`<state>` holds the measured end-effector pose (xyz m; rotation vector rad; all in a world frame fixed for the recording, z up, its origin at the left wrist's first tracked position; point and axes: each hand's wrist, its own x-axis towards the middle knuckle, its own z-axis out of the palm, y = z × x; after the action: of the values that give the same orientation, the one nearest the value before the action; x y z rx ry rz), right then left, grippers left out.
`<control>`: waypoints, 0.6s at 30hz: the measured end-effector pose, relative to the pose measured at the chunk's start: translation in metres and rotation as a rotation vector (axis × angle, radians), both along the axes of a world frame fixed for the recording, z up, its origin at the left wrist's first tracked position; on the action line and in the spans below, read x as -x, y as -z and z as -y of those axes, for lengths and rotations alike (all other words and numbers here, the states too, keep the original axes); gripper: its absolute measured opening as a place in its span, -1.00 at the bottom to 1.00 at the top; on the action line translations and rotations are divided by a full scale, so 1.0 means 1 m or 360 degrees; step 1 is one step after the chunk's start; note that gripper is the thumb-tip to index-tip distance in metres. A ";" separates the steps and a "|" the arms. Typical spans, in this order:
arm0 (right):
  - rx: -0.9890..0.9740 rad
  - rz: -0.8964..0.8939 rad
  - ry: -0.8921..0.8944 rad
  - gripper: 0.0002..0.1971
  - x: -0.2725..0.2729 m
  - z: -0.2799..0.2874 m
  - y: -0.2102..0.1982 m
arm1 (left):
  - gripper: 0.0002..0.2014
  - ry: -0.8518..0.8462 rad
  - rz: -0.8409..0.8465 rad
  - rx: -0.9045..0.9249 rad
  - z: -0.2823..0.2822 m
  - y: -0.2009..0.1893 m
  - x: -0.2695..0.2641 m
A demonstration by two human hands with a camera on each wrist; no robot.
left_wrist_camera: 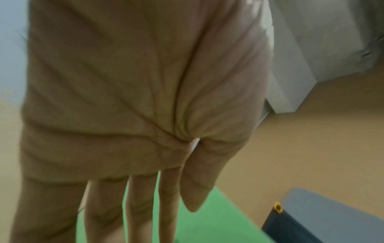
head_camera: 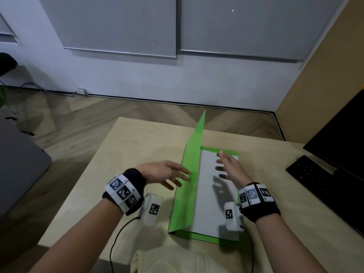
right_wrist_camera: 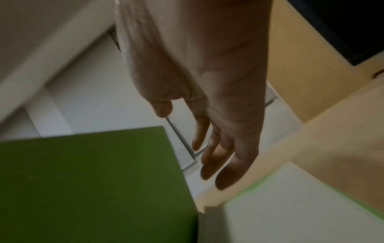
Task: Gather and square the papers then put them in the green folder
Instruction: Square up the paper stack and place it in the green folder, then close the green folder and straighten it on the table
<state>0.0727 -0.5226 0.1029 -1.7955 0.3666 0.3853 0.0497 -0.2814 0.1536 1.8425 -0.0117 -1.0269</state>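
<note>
We hold both forearms out ahead of us, bare to the wrists, each wrist wrapped in a dark band with white marker tiles and a small white camera block hanging beneath. Our left hand point(head_camera: 161, 172) reaches forward and to the right, palm turned down, its fingers point(left_wrist_camera: 143, 205) straight, slightly spread and pointing ahead; the left wrist view shows the thumb lying alongside them. Our right hand point(head_camera: 229, 168) stretches forward with the palm facing left, its fingers point(right_wrist_camera: 209, 161) loosely extended and fanned, thumb apart from them. Neither grip is closed around anything, and both hands are blurred.
</note>
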 end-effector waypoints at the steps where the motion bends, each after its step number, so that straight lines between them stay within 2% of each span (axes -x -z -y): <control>1: -0.0076 0.0009 -0.0105 -0.55 0.008 0.000 -0.014 | -0.65 0.0071 -0.0049 -0.0021 0.008 0.012 0.000; 3: -0.0054 0.0013 -0.0281 -0.59 0.025 0.005 -0.029 | -0.64 0.0151 -0.0165 -0.0078 0.020 0.039 0.000; 5: 0.0099 -0.0001 -0.0316 -0.54 0.036 0.022 -0.022 | -0.63 0.0085 -0.0239 -0.0148 0.028 0.062 0.000; 8: 0.0314 -0.0126 -0.0100 -0.43 0.046 0.057 0.015 | -0.62 -0.0224 -0.0165 -0.0358 0.031 0.092 -0.001; 10: 0.0476 -0.0225 -0.0007 -0.51 0.053 0.077 0.043 | -0.67 -0.0320 -0.0034 -0.0573 0.028 0.106 -0.001; 12: 0.0566 -0.0335 0.0058 -0.58 0.059 0.088 0.067 | -0.75 -0.0367 -0.0021 -0.0677 0.028 0.116 0.000; 15: 0.0630 -0.0509 0.0089 -0.65 0.068 0.090 0.091 | -0.82 -0.0482 -0.0087 -0.0687 0.032 0.126 0.002; 18: 0.0808 -0.0649 0.0083 -0.63 0.072 0.086 0.097 | -0.87 -0.0541 -0.0116 -0.0587 0.039 0.133 0.002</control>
<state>0.0007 -0.6086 0.0063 -2.1900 0.8563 0.6689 0.0480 -0.3200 0.0210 2.0414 0.5493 -0.8943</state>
